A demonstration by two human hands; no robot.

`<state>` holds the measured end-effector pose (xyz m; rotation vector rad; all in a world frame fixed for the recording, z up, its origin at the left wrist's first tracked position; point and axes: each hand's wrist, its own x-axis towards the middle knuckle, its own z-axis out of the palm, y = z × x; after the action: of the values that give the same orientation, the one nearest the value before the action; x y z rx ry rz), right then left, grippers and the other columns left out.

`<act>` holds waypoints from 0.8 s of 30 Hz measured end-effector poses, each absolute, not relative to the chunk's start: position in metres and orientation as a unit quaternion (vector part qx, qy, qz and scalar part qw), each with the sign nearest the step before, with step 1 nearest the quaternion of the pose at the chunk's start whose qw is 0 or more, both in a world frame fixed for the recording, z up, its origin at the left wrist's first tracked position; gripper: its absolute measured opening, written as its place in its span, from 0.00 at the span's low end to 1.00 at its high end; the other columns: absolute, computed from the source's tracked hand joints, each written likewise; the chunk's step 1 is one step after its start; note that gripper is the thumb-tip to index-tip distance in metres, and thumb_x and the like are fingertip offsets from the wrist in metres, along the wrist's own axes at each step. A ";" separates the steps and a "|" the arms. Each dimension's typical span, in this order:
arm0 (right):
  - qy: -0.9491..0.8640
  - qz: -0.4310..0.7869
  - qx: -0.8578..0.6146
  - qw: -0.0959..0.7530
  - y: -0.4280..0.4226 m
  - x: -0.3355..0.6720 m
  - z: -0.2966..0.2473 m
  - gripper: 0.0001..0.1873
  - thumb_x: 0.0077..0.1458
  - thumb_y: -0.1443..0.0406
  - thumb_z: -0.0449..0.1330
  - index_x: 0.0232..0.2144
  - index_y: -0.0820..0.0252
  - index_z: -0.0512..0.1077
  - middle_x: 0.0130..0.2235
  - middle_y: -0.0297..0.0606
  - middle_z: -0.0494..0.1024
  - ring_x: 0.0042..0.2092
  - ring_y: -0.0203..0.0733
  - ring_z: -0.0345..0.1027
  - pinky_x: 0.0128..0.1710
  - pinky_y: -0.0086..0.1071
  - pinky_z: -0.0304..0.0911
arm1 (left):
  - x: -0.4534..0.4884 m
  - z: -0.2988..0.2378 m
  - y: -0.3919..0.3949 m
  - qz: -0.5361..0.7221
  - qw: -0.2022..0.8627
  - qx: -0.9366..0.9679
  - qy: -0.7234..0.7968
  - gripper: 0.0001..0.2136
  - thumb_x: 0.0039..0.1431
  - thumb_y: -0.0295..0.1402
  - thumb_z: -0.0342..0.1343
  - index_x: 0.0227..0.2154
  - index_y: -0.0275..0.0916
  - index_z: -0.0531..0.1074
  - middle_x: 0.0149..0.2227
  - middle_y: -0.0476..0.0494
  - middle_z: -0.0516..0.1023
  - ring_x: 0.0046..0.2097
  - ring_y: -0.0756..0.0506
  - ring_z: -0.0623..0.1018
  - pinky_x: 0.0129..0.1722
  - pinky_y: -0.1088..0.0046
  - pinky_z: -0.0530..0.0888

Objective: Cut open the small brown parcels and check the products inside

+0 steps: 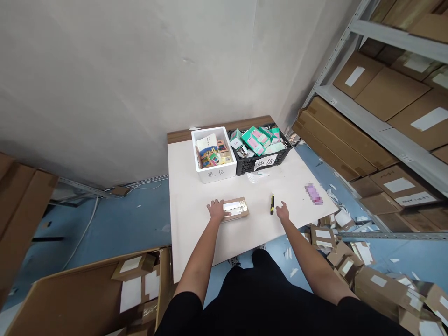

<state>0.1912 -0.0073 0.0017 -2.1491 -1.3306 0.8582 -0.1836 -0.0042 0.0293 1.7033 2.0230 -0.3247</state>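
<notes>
A small brown cardboard box (pixel 241 205) with a white label along its top lies on the white table. My left hand (pixel 216 210) grips its left end, the thumb lying over the label. To the right of the box is a yellow-and-black box cutter (pixel 272 204), roughly in line with my body. Just right of the cutter, my right hand (pixel 282 211) hovers or rests by the tabletop with its fingers apart and nothing in them; a small gap separates it from the cutter.
Behind are a white foam bin (pixel 219 175) of books and packets and a black crate (pixel 243 167) of green-and-pink boxes. A blurred pink item (pixel 313 194) lies at right. A big open carton (pixel 87 270) stands left; discarded boxes (pixel 378 282) cover the floor beside metal shelving (pixel 395 35).
</notes>
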 end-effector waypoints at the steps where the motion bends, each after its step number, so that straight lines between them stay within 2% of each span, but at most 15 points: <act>1: -0.498 0.321 -0.772 0.232 -0.010 0.178 0.001 0.28 0.59 0.66 0.55 0.61 0.64 0.71 0.56 0.55 0.79 0.54 0.54 0.76 0.55 0.44 0.70 | -0.181 0.029 -0.005 -0.118 0.236 0.612 0.746 0.36 0.48 0.57 0.68 0.58 0.49 0.70 0.60 0.34 0.72 0.63 0.30 0.66 0.58 0.52 0.62; 5: -0.603 0.390 -0.658 0.225 -0.043 0.097 -0.008 0.28 0.59 0.68 0.56 0.60 0.50 0.75 0.64 0.36 0.75 0.65 0.46 0.68 0.65 0.40 0.63 | -0.171 0.026 -0.019 -0.101 0.246 0.582 0.769 0.36 0.50 0.61 0.64 0.57 0.45 0.69 0.59 0.32 0.72 0.61 0.29 0.67 0.56 0.55 0.63; 6: -0.663 0.402 -0.601 0.194 -0.053 0.078 -0.010 0.30 0.59 0.69 0.55 0.63 0.51 0.72 0.67 0.38 0.71 0.69 0.47 0.61 0.67 0.42 0.60 | -0.169 0.025 -0.025 -0.095 0.248 0.572 0.776 0.36 0.51 0.62 0.62 0.57 0.44 0.68 0.59 0.31 0.72 0.61 0.29 0.68 0.55 0.56 0.63; 9: -0.749 0.363 -0.552 0.052 -0.075 0.039 -0.011 0.40 0.55 0.74 0.55 0.70 0.54 0.64 0.74 0.37 0.57 0.77 0.49 0.38 0.65 0.43 0.63 | -0.159 0.023 -0.042 -0.084 0.240 0.553 0.794 0.34 0.59 0.63 0.55 0.57 0.41 0.68 0.59 0.29 0.73 0.60 0.31 0.70 0.55 0.57 0.66; 12: -0.768 0.303 -0.561 -0.065 -0.077 0.030 -0.001 0.45 0.55 0.76 0.54 0.74 0.50 0.56 0.77 0.32 0.46 0.78 0.50 0.28 0.61 0.43 0.66 | -0.150 0.024 -0.056 -0.076 0.204 0.573 0.790 0.31 0.66 0.59 0.49 0.57 0.36 0.70 0.57 0.26 0.75 0.60 0.31 0.72 0.55 0.57 0.68; 16: -0.772 0.290 -0.554 -0.118 -0.064 0.038 0.015 0.43 0.58 0.75 0.52 0.73 0.47 0.56 0.77 0.30 0.45 0.78 0.52 0.30 0.62 0.49 0.64 | -0.148 0.029 -0.063 -0.061 0.207 0.603 0.768 0.28 0.72 0.51 0.44 0.54 0.31 0.75 0.52 0.23 0.79 0.54 0.33 0.79 0.52 0.60 0.72; 20: -0.749 0.300 -0.583 -0.097 -0.061 0.037 0.022 0.34 0.66 0.68 0.51 0.72 0.52 0.59 0.77 0.34 0.49 0.77 0.59 0.35 0.64 0.52 0.62 | -0.159 0.034 -0.065 -0.053 0.260 0.597 0.757 0.31 0.74 0.50 0.36 0.45 0.35 0.82 0.46 0.27 0.84 0.51 0.34 0.82 0.49 0.62 0.74; 22: -0.732 0.312 -0.602 -0.075 -0.067 0.031 0.020 0.33 0.69 0.62 0.50 0.74 0.55 0.56 0.77 0.37 0.46 0.76 0.60 0.39 0.64 0.51 0.62 | -0.163 0.034 -0.069 -0.021 0.287 0.596 0.749 0.31 0.74 0.50 0.36 0.44 0.37 0.83 0.47 0.29 0.84 0.51 0.34 0.82 0.49 0.62 0.74; 24: -0.706 0.329 -0.625 -0.056 -0.075 0.022 0.015 0.38 0.69 0.56 0.52 0.76 0.60 0.50 0.78 0.41 0.39 0.74 0.61 0.47 0.64 0.49 0.62 | -0.162 0.031 -0.076 0.011 0.309 0.596 0.741 0.27 0.74 0.47 0.39 0.44 0.39 0.83 0.47 0.32 0.85 0.52 0.36 0.82 0.50 0.63 0.74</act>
<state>0.0215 -0.0749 0.0149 -2.0367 -2.2990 1.0720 -0.1623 -0.0762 0.0307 1.5744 1.9596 0.0281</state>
